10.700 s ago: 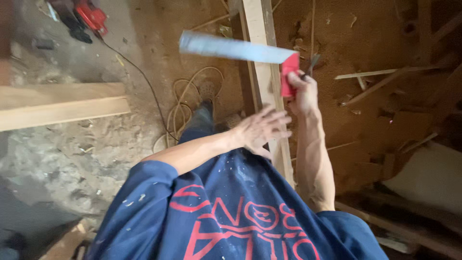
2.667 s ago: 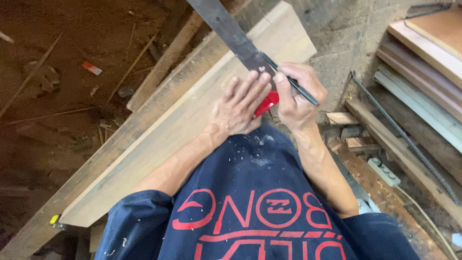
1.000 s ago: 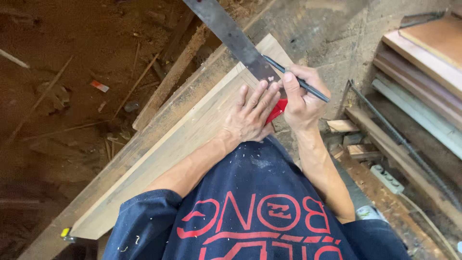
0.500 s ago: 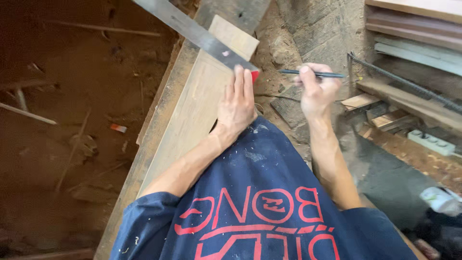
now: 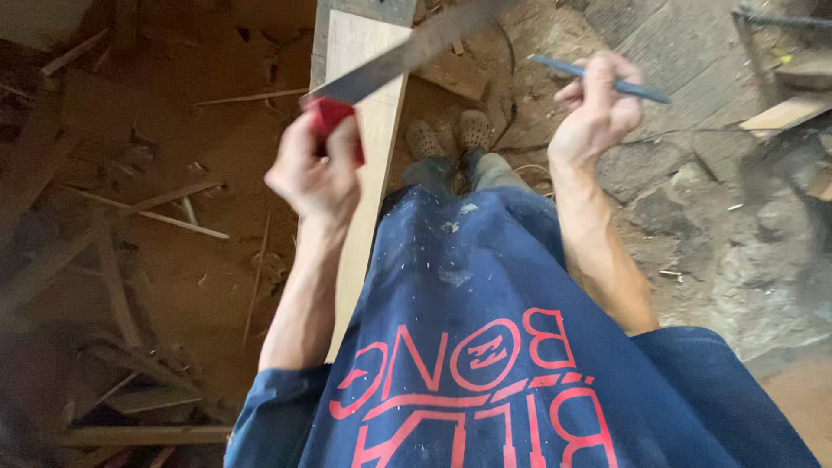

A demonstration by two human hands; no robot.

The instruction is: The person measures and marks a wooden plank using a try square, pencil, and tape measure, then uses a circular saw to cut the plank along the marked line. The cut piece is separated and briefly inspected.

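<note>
Left hand (image 5: 316, 169) is gripping the red-handled try square (image 5: 347, 113), fingers wrapped on its handle, blade angling over the plank (image 5: 364, 173). Right hand (image 5: 598, 108) is pinching a blue pencil (image 5: 598, 78), raised clear.

Half a second ago the left hand (image 5: 316, 173) lay flat on the plank (image 5: 368, 130), pressing the square (image 5: 381, 69) down — now it has closed its grip around the red handle and lifted the tool clear, the steel blade slanting up to the right across the board's end. The right hand (image 5: 598, 108) has drawn further from the plank and risen, the pencil (image 5: 598, 78) pinched in its fingers — tilted now rather than level.
</note>
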